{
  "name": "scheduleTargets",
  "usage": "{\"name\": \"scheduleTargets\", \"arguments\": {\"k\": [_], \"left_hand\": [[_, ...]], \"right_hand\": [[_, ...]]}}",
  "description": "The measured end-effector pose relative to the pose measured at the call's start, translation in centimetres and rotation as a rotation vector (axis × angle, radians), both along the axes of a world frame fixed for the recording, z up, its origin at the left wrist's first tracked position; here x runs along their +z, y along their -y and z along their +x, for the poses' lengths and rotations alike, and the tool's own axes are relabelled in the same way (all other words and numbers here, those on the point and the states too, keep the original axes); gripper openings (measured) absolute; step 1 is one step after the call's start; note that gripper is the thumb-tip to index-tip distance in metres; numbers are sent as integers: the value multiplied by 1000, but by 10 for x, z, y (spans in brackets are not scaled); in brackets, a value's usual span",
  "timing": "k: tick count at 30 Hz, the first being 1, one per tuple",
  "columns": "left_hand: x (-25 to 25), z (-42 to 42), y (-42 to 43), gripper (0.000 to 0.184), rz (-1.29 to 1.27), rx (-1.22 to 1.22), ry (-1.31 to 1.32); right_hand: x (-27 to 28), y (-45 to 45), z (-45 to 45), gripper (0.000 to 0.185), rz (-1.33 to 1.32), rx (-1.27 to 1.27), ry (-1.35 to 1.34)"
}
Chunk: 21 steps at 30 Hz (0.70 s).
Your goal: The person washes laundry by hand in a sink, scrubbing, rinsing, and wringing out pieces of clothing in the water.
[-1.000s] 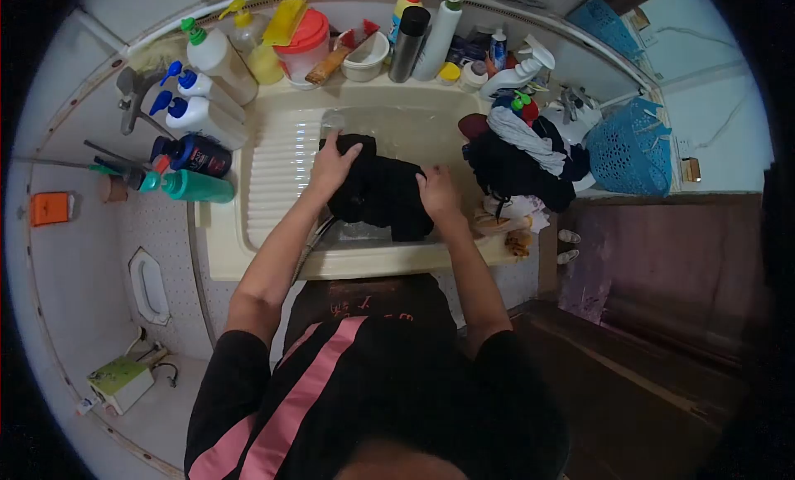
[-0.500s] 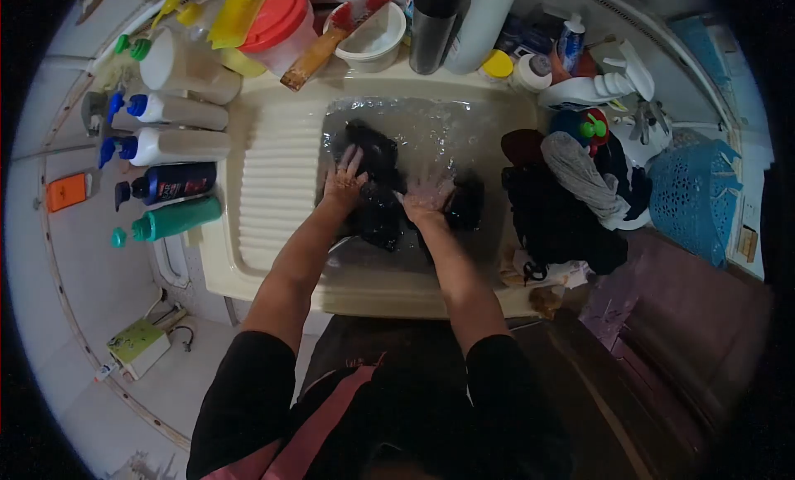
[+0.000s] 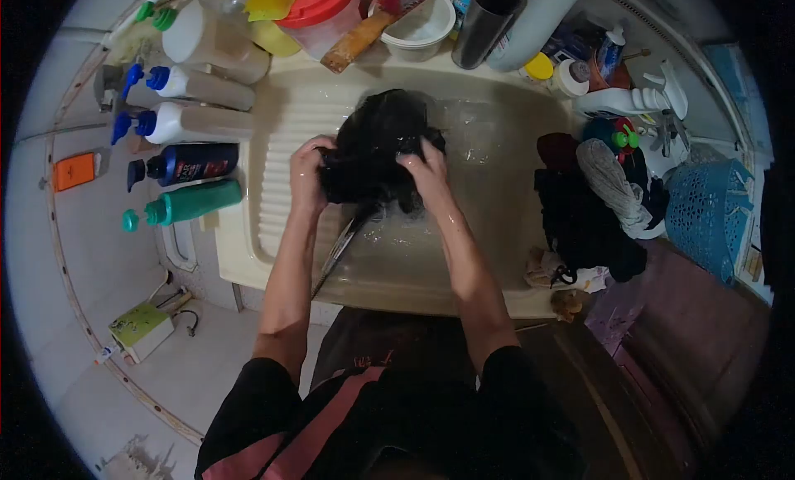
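A wet black garment point(image 3: 373, 149) is bunched between my two hands, partly over the ridged washboard and partly over the water in the cream sink point(image 3: 273, 269). My left hand point(image 3: 310, 173) is closed on its left edge, beside the ridges. On the right side, my right hand point(image 3: 426, 169) grips it with thumb and fingers. The cloth hides some of my fingertips. Below the garment, a dark strip trails toward the sink's front edge, with water running along it. Bubbles float on the water point(image 3: 480, 190) to the right.
Several pump bottles, including a green bottle point(image 3: 199, 202), line the left side. A wooden-handled brush point(image 3: 360, 41) lies against a white tub point(image 3: 420, 34) at the back. Dark clothes point(image 3: 584, 223) and a grey sock point(image 3: 609, 186) are piled on the right, near a blue basket point(image 3: 708, 215).
Both hands were spread over submerged black cloth. They now grip the garment and have lifted it from the water, over toward the washboard. The view has shifted slightly.
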State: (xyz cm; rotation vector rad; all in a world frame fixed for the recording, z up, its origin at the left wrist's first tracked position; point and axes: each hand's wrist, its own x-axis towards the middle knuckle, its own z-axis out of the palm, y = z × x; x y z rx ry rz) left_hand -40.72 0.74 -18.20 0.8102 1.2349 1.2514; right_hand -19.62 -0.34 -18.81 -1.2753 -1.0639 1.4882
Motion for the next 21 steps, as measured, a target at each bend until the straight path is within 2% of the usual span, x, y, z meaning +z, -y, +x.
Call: {"name": "scheduleTargets", "arguments": {"k": [2, 3, 4, 5, 6, 7, 9, 10, 11, 12, 13, 14, 15, 16, 18, 19, 20, 21], "left_hand": [[28, -46, 6, 28, 187, -221, 7], [41, -63, 3, 36, 245, -308, 34], [49, -70, -3, 40, 261, -285, -73], [50, -77, -13, 45, 275, -259, -179], [24, -88, -22, 51, 292, -221, -675], [-3, -92, -29, 58, 116, -219, -860], [-24, -88, -32, 64, -216, -173, -654], [-16, -83, -30, 57, -106, -86, -463], [-11, -80, -20, 56, -71, 4, -255], [-10, -80, -3, 52, -18, 25, -296], [-16, -81, 22, 48, 82, 19, -544], [-31, -82, 49, 44, 195, 36, -857], [-52, -84, 70, 41, 290, 81, -1074], [-55, -85, 69, 34, 271, 72, -1037], [-20, -62, 44, 27, 255, 93, -1104], [-96, -88, 41, 25, 249, -202, -1453], [-82, -84, -3, 28, -70, -128, -1355], [-49, -75, -41, 30, -189, -274, -1424]], "right_hand": [[25, 5, -24, 37, -36, 111, -137], [29, 6, -35, 40, -83, 167, -162], [9, -14, -35, 48, -249, 344, -44], [0, -32, -56, 60, -118, 44, -93], [11, -58, -67, 65, -181, 73, 168], [23, -78, -78, 70, -243, 97, 431], [-32, -74, -151, 70, -46, 27, 771], [-2, -67, -159, 70, 52, 188, 945], [3, -53, -166, 68, 104, 180, 847], [8, -36, -174, 66, 155, 176, 742], [18, -10, -177, 63, 228, 166, 776], [6, 20, -185, 63, 329, 54, 812], [-1, 43, -185, 54, 483, -21, 810], [-15, 59, -184, 45, 500, 19, 800], [-25, 41, -179, 38, 581, 9, 873], [-39, 5, -180, 35, 564, 18, 946], [-38, -30, -181, 35, 486, 21, 993], [-44, -69, -177, 38, 159, 106, 931]]}}
